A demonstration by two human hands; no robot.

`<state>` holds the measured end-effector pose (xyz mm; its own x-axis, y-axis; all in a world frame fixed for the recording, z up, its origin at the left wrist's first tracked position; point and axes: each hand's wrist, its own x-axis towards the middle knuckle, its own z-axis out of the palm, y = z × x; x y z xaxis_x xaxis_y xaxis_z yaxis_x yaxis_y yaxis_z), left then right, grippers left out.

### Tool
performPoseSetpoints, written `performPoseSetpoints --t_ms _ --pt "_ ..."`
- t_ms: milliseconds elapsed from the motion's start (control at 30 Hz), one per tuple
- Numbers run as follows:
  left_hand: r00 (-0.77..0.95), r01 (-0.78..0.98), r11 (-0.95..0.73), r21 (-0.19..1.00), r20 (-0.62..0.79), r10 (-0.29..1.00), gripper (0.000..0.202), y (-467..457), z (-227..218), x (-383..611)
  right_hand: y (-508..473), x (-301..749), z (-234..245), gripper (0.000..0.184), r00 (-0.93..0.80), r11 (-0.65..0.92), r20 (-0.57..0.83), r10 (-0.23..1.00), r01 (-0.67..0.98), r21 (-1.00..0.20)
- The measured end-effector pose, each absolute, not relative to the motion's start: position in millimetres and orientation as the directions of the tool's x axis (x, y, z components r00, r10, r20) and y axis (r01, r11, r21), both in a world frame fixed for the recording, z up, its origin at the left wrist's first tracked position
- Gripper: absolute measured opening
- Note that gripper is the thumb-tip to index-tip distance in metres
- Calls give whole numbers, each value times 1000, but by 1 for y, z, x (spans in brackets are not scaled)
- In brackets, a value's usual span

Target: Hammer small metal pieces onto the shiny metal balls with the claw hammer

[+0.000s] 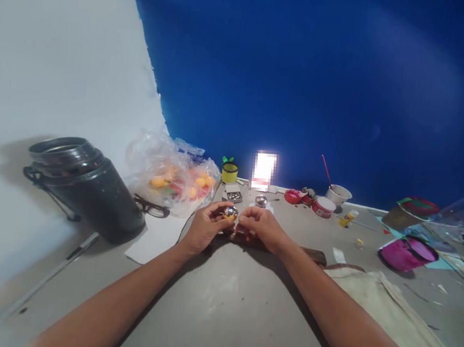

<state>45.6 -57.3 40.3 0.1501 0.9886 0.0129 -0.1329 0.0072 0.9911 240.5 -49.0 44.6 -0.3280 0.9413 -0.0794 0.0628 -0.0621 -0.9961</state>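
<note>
A small ball (230,212), shiny silver and crinkled like foil on top and yellow below, is held just above a grey table (223,309), in front of the person. Its silver side faces up; it looks round, so I cannot tell a long axis.

The left hand (203,228) has it, the thumb on the near side and the curled fingers around the far side, closed to the ball's width. The right hand (263,229) is just beside it, palm down, thumb and fingertips drawn close together; whether they pinch anything I cannot tell. Both bare forearms reach in from the lower corners and converge.

Under the hands lies a dark wooden bar (315,256), running left to right. Just beyond are a second silver ball (261,200) and a small open box (234,194) of shiny beads.

Farther left are a crumpled clear plastic bag (150,160), dark-framed glasses (154,208) and a leaning black flask (100,197). To the right are a white cup (339,195) holding a red-handled brush (326,170), a tipped magenta cup (398,255) and pale, creased cloth (389,309).
</note>
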Motion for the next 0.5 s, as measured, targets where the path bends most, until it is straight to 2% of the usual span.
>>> performPoseSetpoints --t_ms 33,67,100,167,233,367,433,500 --pt "156 -148 12 989 12 988 60 -56 39 44 -51 242 48 33 -321 31 -55 945 257 -966" --pt "163 -162 15 987 11 987 60 -55 38 43 -54 242 51 29 -324 129 -28 946 453 -882" --pt "167 -179 17 984 13 986 61 -54 38 43 -56 243 52 26 -333 209 -12 943 619 -757" --pt "158 -222 9 975 27 987 64 -54 37 41 -59 241 52 26 -353 303 -3 936 808 -506" --pt "113 -264 -15 964 47 992 62 -53 38 40 -61 240 51 23 -376 338 -24 926 859 -385" --pt "-23 -261 -89 961 86 996 48 -45 36 35 -62 242 54 14 -403 357 -46 914 854 -378" --pt "-66 -262 -110 959 96 993 46 -38 32 32 -61 248 61 12 -408 395 35 912 855 -336" --pt "-73 -283 -107 953 89 993 46 -31 26 28 -61 255 67 9 -416 454 193 889 854 -254"
